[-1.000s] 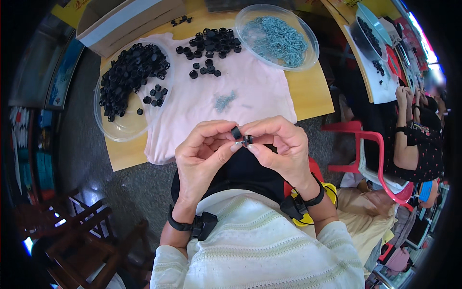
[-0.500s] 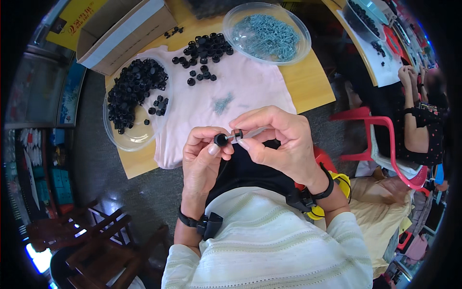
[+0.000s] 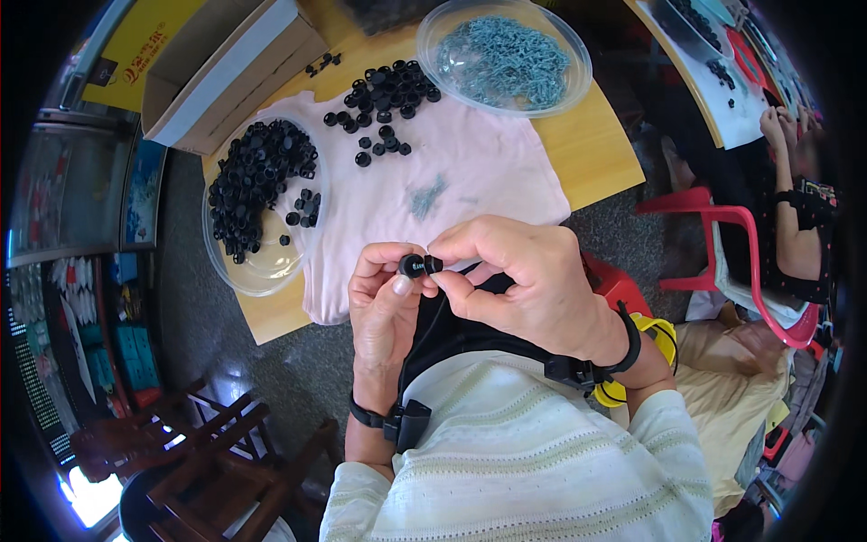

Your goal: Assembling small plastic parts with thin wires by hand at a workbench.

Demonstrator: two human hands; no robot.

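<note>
My left hand (image 3: 379, 303) pinches a round black plastic knob (image 3: 412, 266) between thumb and fingers. In the fingertips of my right hand (image 3: 528, 285) is a smaller black plastic cap (image 3: 434, 265), pressed against the knob's right side. Both hands meet above my lap, just off the near edge of the pink cloth (image 3: 361, 217). No screw shows between the two pieces. A small pile of thin grey screws (image 3: 428, 196) lies on the cloth beyond my hands. Farther up, loose black plastic parts (image 3: 388, 95) are spread out.
A clear round tub (image 3: 262, 282) of black parts stands at the left. At the far right, another clear tub (image 3: 585, 68) holds many grey screws. An open cardboard box (image 3: 226, 77) sits at the far left. Right of me are a red chair (image 3: 745, 217) and a seated person (image 3: 795, 239).
My right hand has brought its small black cap left against the knob; the screw that showed between them is now out of sight. The view has shifted slightly.
</note>
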